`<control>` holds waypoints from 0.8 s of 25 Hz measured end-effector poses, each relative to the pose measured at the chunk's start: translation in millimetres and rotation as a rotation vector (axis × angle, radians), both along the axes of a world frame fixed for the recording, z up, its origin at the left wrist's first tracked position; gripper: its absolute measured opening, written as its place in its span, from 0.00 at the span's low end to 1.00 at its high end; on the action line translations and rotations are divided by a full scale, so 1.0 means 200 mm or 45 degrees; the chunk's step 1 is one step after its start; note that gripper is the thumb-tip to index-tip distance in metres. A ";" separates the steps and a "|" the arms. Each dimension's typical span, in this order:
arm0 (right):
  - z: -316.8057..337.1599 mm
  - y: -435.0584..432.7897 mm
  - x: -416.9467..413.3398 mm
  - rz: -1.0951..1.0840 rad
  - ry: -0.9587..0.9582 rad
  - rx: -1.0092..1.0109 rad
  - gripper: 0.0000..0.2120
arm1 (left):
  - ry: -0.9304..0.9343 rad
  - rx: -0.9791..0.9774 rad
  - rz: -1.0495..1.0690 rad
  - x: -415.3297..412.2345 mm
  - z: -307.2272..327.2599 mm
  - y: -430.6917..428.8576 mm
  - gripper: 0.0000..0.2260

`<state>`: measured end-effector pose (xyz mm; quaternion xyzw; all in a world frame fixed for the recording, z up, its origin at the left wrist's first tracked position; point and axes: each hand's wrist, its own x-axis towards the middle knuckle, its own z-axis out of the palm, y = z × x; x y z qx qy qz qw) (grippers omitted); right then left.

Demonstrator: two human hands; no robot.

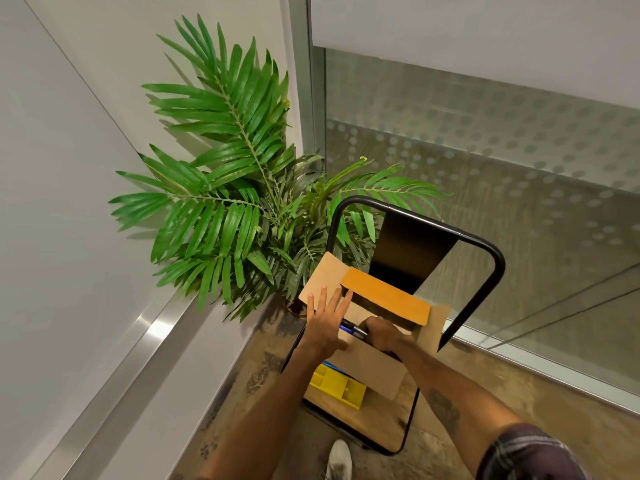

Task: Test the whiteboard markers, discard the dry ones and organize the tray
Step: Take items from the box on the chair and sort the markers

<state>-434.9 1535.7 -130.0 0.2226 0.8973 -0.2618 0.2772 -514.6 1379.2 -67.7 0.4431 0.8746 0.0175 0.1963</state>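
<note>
An open cardboard box (370,368) stands on the seat of a chair (485,251), its flaps spread outward. My left hand (327,318) lies with straight fingers on the box's left flap, holding it back. My right hand (382,332) is curled around a bunch of markers (351,330) with blue and dark barrels, at the box's opening. A yellow tray (337,386) with compartments sits on the seat in front of the box, partly hidden by my left forearm and the box.
A large green potted palm (225,188) fills the corner behind the chair. A white wall with a metal rail runs on the left. A frosted glass partition stands on the right. My white shoe (341,460) is on the floor below the seat.
</note>
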 end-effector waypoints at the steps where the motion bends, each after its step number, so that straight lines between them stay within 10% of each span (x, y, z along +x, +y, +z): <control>1: 0.01 0.00 0.00 0.011 -0.003 -0.006 0.07 | -0.006 0.015 0.004 0.00 0.00 -0.01 0.56; 20: 0.40 -0.16 0.15 -0.256 0.398 0.101 0.06 | -0.755 0.719 0.487 0.12 0.25 -0.21 0.45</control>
